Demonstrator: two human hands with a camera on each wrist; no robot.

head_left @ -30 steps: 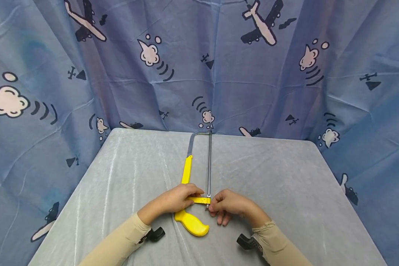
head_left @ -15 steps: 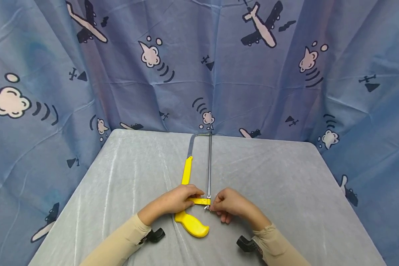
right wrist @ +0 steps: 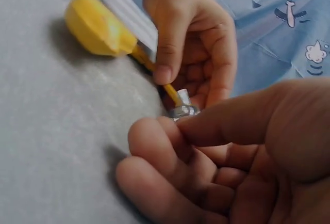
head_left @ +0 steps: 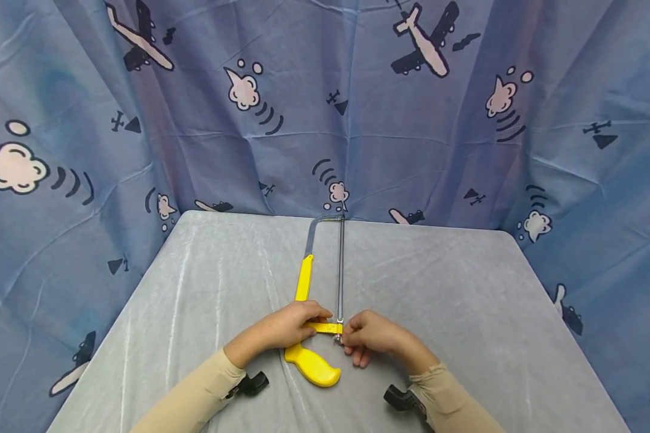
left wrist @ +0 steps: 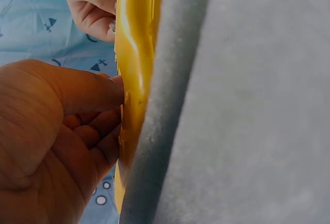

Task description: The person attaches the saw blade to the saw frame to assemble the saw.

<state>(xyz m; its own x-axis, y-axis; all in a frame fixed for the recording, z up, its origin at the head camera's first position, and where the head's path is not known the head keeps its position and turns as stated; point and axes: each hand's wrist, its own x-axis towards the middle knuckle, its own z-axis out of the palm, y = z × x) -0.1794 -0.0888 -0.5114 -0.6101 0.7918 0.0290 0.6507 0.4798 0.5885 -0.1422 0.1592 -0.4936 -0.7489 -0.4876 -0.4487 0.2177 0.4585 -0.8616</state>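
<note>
A hacksaw (head_left: 314, 367) with a yellow handle lies on the grey cloth, its blade side to the right. My left hand (head_left: 287, 325) holds the yellow frame just above the handle, thumb on one side and fingers on the other. At the near end of the blade sits a small silver wing nut (head_left: 337, 339). With thumb and forefinger my right hand (head_left: 376, 334) pinches that nut, the other fingers loosely bent below. The right wrist view shows the nut (right wrist: 184, 111) at the fingertips, partly hidden by the thumb. In the left wrist view the yellow frame (left wrist: 136, 43) stands against the left fingertips.
The table (head_left: 439, 288) is covered with wrinkled grey cloth. A blue curtain (head_left: 281, 132) printed with airplanes hangs behind and along both sides. The saw's far end reaches the table's back edge. A black wrist camera (head_left: 253, 383) sits beneath each forearm.
The right fingertips shift slightly away from the wing nut, then come back onto it, and the nut's wings look turned. My left hand and the hacksaw stay in place.
</note>
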